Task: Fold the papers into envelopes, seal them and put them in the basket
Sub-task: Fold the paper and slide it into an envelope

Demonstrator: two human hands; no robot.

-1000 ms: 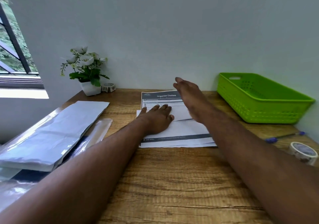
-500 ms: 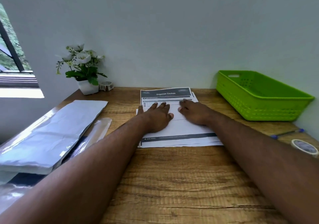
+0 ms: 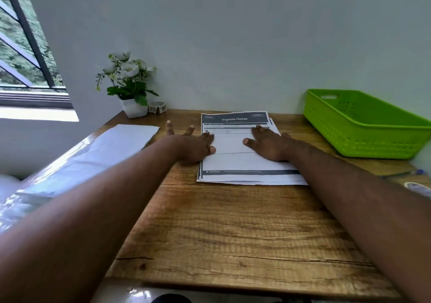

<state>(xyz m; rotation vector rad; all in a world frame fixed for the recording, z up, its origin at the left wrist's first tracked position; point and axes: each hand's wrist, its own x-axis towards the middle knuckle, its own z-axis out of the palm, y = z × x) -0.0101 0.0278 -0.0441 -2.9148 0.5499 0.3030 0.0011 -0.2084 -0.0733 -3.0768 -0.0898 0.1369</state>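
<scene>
Bare wooden table [image 3: 233,228] nearest; beyond it, papers [image 3: 235,160] stacked flat under both palms; left hand [image 3: 191,145] splayed across their left edge, right hand [image 3: 268,145] flat on the top sheet, fingers straight; green basket [image 3: 363,137] right of right hand

i see bare wooden desk [image 3: 233,228] in front of the papers [image 3: 242,162]; right of them the green basket [image 3: 363,127], left a foil packet [image 3: 93,158].
</scene>
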